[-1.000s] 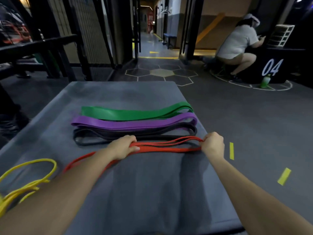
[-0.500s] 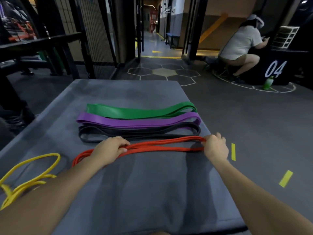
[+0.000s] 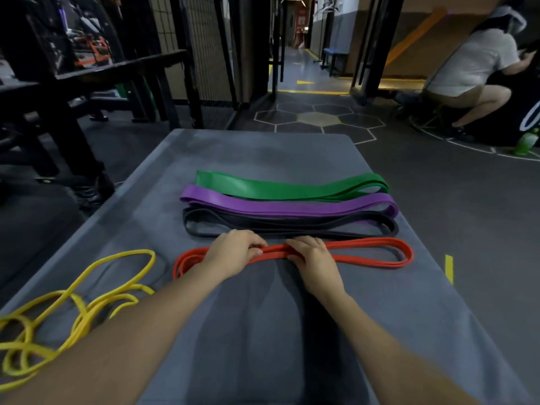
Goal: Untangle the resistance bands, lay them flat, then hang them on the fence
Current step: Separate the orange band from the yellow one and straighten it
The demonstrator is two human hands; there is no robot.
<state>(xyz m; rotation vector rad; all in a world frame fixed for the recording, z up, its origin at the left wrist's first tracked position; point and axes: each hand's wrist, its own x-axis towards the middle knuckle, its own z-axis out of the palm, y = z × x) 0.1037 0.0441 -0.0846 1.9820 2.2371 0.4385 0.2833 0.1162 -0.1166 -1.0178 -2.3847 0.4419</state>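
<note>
head view: a grey padded desk [image 3: 263,331] runs away from the camera over dark gym flooring, with a mesh fence [image 3: 204,54] beyond its far left corner and a corridor straight ahead. four bands lie flat in parallel rows: green band [image 3: 292,188] farthest, purple band [image 3: 292,204], black band [image 3: 292,226], then the red band [image 3: 374,254] nearest. the left hand [image 3: 233,252] and right hand [image 3: 312,255] sit side by side on the red band's middle, each grip curled around its strands. the yellow band [image 3: 87,290] lies tangled at the desk's left edge. the red band's right loop ends near the right edge. open floor lies to the right, where a crouching person [image 3: 473,71] is well apart.
</note>
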